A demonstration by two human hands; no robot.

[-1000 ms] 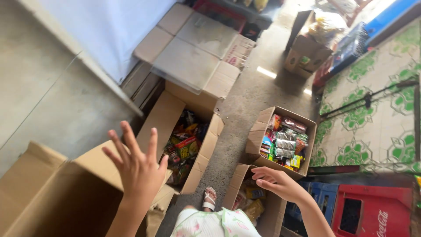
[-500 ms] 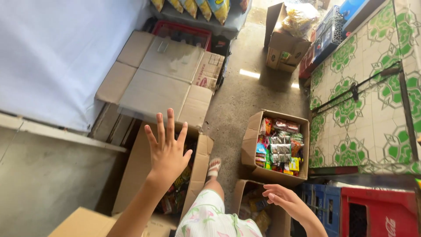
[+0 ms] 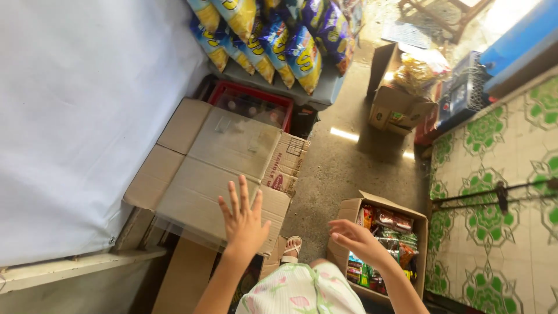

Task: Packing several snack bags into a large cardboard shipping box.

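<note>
Left hand [image 3: 244, 218] raised, fingers spread wide, palm down, holding nothing, hovering over the big flattened cardboard box [image 3: 224, 166] with clear tape on its flaps. Right hand [image 3: 357, 239] loosely open, fingers half curled, empty, just beside the open carton of snack packets [image 3: 388, 244] on the concrete floor [image 3: 349, 168]. White sandal [image 3: 292, 247] shows between the two boxes, floral dress [image 3: 299, 291] at bottom. Red crate [image 3: 251, 103] behind the flattened box, yellow and blue chip bags [image 3: 273, 40] above it. Second open carton [image 3: 398, 99] with bagged goods further back. Green patterned tiles [image 3: 500, 192] on the right
</note>
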